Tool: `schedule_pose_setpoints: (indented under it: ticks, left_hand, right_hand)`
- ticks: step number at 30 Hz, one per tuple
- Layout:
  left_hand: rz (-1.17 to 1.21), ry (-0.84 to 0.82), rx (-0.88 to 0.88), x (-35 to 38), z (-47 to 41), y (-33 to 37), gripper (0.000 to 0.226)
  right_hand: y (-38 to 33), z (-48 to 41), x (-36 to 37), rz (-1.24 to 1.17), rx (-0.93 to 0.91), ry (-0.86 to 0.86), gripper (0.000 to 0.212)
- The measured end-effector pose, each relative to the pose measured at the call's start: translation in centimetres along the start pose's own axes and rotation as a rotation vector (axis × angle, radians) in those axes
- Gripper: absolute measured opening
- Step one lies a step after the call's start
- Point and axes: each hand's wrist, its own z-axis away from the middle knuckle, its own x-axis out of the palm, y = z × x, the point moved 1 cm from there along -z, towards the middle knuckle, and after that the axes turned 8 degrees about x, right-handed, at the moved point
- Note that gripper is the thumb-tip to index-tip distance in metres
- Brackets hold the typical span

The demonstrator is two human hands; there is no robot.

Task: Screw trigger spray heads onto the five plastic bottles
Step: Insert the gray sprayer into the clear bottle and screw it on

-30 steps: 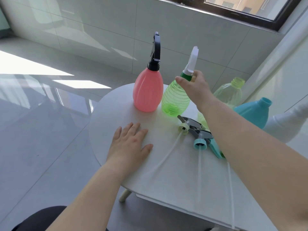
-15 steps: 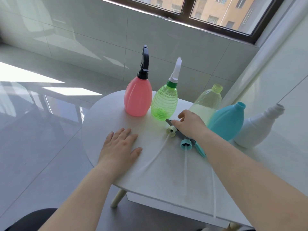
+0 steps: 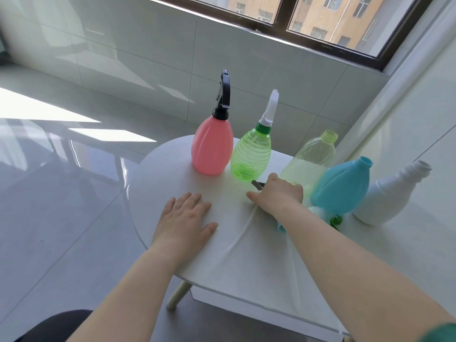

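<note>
At the lower middle of the frame we are resting our left hand [image 3: 185,218] flat on the counter [image 3: 158,178], fingers straight and holding nothing. Our right hand [image 3: 278,193], the nearer to the work, is lying over a loose spray head [image 3: 257,185], its grey tip poking out left and its dip tube [image 3: 240,230] trailing toward us; its fingers are curling out of sight, so we cannot tell whether they are gripping. Just beyond the knuckles the clear bottle [image 3: 311,159] is standing open-necked and seemingly empty, the blue bottle [image 3: 345,186] and white bottle [image 3: 387,196] are waiting uncapped to the right, and the pink bottle [image 3: 212,149] and green bottle [image 3: 250,156] are already wearing heads.
</note>
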Motion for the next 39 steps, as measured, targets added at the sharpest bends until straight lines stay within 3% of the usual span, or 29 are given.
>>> schedule_pose_setpoints:
  ticks: [6, 12, 17, 21, 26, 32, 39]
  left_hand:
    - [0.007, 0.016, 0.004, 0.1, 0.1, -0.1, 0.051]
    - [-0.001, 0.026, 0.004, 0.1, 0.1, -0.2, 0.05]
    - [0.002, 0.034, 0.013, 0.1, 0.2, 0.0, 0.05]
    - [0.009, 0.028, 0.007, 0.0, 0.7, 0.0, 0.049]
    - [0.045, 0.062, 0.005, -0.4, 1.4, 0.4, 0.043]
    - [0.227, 0.163, -0.055, -1.4, 0.9, 2.1, 0.022]
    - [0.494, 0.243, 0.173, -1.4, -5.1, 11.9, 0.021]
  right_hand:
    - [0.5, 0.6, -0.8, -0.282, 0.037, -0.078, 0.039]
    - [1.6, 2.3, -2.6, -0.913, 0.016, -0.216, 0.036]
    - [4.0, 3.6, -3.5, -1.304, -0.025, -0.346, 0.028]
    - [6.6, 3.9, -3.6, -1.632, -0.086, -0.48, 0.01]
    - [10.0, 4.0, -3.5, -2.011, -0.204, -0.529, 0.02]
    - [14.6, 2.9, -1.6, -2.253, -0.237, -0.473, 0.024]
    - [18.1, 1.3, -0.9, -2.335, -0.192, -0.368, 0.015]
